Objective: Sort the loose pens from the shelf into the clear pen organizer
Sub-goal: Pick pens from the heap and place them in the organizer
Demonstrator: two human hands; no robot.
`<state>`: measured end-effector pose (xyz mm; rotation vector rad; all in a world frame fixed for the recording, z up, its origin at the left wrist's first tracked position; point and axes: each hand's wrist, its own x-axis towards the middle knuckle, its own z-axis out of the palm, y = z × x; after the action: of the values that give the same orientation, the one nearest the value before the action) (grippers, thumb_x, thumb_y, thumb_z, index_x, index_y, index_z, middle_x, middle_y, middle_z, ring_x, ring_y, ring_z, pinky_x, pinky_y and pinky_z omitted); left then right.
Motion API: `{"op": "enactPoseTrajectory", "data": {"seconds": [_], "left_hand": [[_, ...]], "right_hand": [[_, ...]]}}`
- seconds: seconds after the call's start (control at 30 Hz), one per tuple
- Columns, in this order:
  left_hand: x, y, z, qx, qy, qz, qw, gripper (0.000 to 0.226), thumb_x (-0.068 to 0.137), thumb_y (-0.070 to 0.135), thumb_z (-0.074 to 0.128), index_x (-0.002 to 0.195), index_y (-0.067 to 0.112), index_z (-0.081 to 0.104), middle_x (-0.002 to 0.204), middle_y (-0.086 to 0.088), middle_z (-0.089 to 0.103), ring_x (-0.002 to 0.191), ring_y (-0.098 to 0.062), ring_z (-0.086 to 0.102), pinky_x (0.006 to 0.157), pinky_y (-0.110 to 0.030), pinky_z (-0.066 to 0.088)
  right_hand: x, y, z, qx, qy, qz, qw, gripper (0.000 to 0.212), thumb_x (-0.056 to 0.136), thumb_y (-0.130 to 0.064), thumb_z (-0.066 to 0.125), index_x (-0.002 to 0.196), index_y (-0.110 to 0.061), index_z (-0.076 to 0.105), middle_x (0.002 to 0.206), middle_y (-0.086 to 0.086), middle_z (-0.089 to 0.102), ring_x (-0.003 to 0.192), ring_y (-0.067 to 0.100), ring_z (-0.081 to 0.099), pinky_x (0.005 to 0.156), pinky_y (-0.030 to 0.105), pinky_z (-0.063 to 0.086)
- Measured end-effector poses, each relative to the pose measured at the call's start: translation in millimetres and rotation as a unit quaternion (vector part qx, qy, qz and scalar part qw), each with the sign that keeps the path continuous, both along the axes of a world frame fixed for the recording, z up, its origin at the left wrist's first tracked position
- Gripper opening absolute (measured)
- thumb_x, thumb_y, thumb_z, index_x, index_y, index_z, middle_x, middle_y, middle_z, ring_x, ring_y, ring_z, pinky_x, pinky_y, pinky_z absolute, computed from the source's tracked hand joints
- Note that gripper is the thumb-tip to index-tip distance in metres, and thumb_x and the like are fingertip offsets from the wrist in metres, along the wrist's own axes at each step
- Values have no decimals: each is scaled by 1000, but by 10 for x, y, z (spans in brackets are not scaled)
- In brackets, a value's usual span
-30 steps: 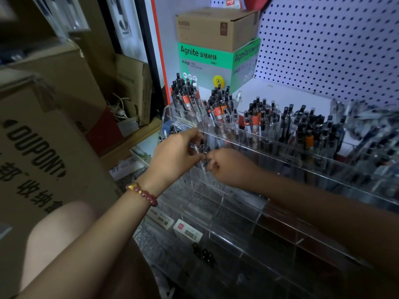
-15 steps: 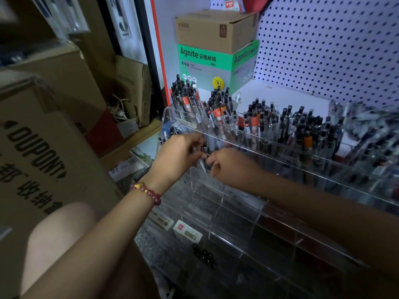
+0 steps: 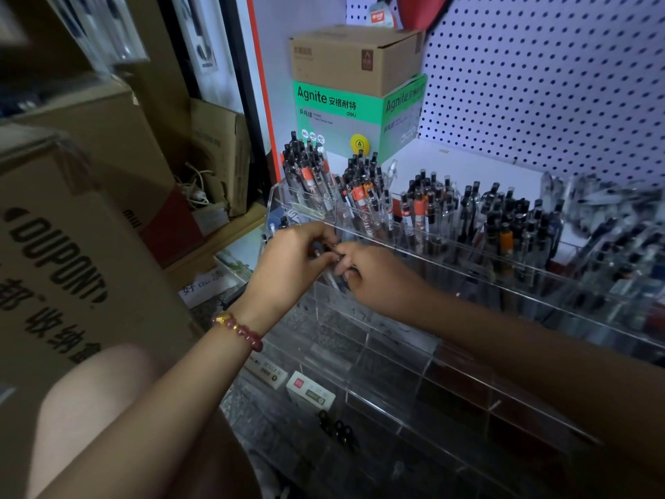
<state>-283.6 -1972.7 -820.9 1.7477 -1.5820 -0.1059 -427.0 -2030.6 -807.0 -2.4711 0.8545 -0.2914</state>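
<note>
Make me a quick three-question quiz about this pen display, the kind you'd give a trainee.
1. True or false: the brown carton sits on top of the green Agnite box.
2. Which wrist wears the beaded bracelet? A) left B) right C) neither
3. Fill in: the back row of the clear organizer is packed with upright ____.

Key
1. True.
2. A: it is on the left hand's wrist; the right hand has none in view.
3. Pens. Both hands meet in front of that row, pinching a few pens together; the front compartments look mostly empty.
</note>
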Motion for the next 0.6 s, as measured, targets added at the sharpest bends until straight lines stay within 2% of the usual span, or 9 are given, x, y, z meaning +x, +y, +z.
{"op": "enactPoseTrajectory", "data": {"seconds": [0.07, 0.23, 0.33, 0.5, 0.6], "left_hand": [[1, -3, 6, -1, 8, 18, 1000, 13, 78, 7, 74, 78, 18, 68, 73, 4, 68, 67, -13, 64, 64, -33, 53], [7, -14, 2, 17, 30, 22, 999, 11, 79, 9, 75, 75, 16, 67, 69, 3, 67, 65, -14, 64, 64, -35, 54], [-6, -9, -5, 22, 18, 14, 999, 14, 77, 13, 78, 80, 17, 66, 74, 3, 66, 69, -15, 64, 66, -38, 54], [-14, 25, 42, 20, -55, 35, 998, 20, 76, 24, 80, 87, 18, 64, 83, 5, 67, 77, -14, 63, 67, -34, 53], [-39, 65, 156, -5, -119, 72, 990, 17, 82, 27, 74, 92, 18, 64, 89, 1, 67, 83, -20, 64, 63, -29, 45]], "right_hand": [[-11, -8, 16, 7, 8, -19, 1000, 41, 91, -4, 45, 132, -11, 52, 105, 2, 68, 98, 21, 62, 87, 40, 51], [-98, -13, 102, -44, 40, -43, 997, 34, 88, 0, 46, 114, -9, 65, 96, 9, 70, 86, 26, 64, 77, 42, 55], [-131, 24, 130, -91, 104, -40, 990, 29, 90, -3, 48, 113, -8, 64, 101, 10, 67, 91, 27, 63, 79, 38, 55], [-159, 89, 214, -129, 128, -23, 983, 28, 92, -6, 47, 114, -12, 63, 103, 8, 66, 91, 26, 63, 76, 31, 52], [-189, 142, 315, -159, 99, -13, 982, 25, 93, -10, 45, 107, -16, 64, 95, 5, 67, 83, 23, 63, 68, 27, 46]]}}
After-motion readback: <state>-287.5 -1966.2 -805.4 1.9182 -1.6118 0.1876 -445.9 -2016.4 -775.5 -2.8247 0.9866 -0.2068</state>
